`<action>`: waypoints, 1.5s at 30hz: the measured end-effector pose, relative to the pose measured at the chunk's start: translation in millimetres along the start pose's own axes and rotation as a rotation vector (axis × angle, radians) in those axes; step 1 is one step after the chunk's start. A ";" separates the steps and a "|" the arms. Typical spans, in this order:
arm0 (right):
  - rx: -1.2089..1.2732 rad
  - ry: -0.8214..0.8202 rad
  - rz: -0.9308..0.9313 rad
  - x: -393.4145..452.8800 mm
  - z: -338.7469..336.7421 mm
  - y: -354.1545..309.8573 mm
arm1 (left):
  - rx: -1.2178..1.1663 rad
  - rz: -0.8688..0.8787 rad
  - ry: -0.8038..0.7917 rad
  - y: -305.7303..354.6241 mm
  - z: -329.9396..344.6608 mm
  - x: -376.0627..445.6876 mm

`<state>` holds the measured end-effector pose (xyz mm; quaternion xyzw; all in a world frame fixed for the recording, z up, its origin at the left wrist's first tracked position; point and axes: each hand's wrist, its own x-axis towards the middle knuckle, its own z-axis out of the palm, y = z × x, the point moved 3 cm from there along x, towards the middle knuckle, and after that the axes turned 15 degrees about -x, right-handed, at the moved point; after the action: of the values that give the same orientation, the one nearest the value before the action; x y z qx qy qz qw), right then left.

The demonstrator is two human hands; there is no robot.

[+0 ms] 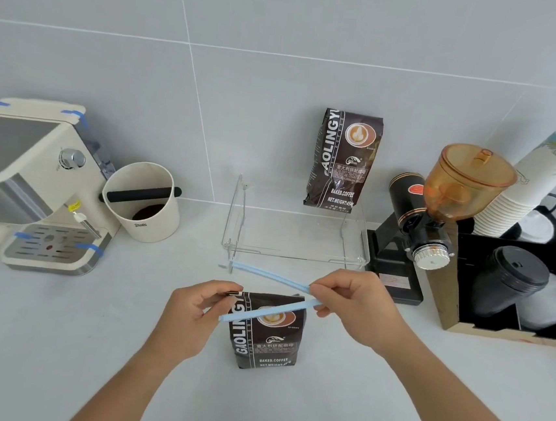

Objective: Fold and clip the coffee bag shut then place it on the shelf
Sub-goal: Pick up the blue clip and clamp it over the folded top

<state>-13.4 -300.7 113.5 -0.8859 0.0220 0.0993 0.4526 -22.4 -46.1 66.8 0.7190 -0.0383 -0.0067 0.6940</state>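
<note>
Your left hand [199, 308] pinches the folded top edge of the coffee bag [266, 338], which stands upright on the counter [53, 341] at about 6 o'clock from the clear shelf [295, 242]. That pinch looks meant to keep the fold from springing open. Your right hand [349, 302] grips the blue clip [272, 294] at its hinged end, at 3 o'clock of the bag top, fingers closed on it. The clip's two arms are splayed apart in a V toward 9 o'clock: one arm crosses in front of the bag, the other runs behind and above it — likely so the fold can slide between them before you snap it shut.

A second coffee bag [344, 160] already stands at the back of the shelf, at 12 o'clock, leaning on the wall; room is left beside it. Grinder [438, 219] at 3 o'clock, espresso machine [34, 187] and knock box [141, 200] at 9 o'clock, well apart from the work.

Hard to tell — how many folds the bag top has, since your left fingers cover it. Whether the rear clip arm touches the bag, cannot tell. The espresso machine is cut off at the left edge.
</note>
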 end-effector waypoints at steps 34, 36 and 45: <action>0.103 -0.197 -0.109 10.1 17.9 11.3 | -0.440 -0.095 0.340 -21.3 11.5 1.7; 0.107 -0.184 -0.113 9.3 17.7 9.3 | -0.470 -0.101 0.341 -22.1 13.0 0.1; -0.004 -0.148 -0.182 4.5 18.5 5.1 | -0.533 -0.146 0.387 -18.8 12.2 -4.2</action>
<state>-12.5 -288.5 98.0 -0.8754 -0.0924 0.1229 0.4582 -26.5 -57.4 47.4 0.5011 0.1489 0.0705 0.8496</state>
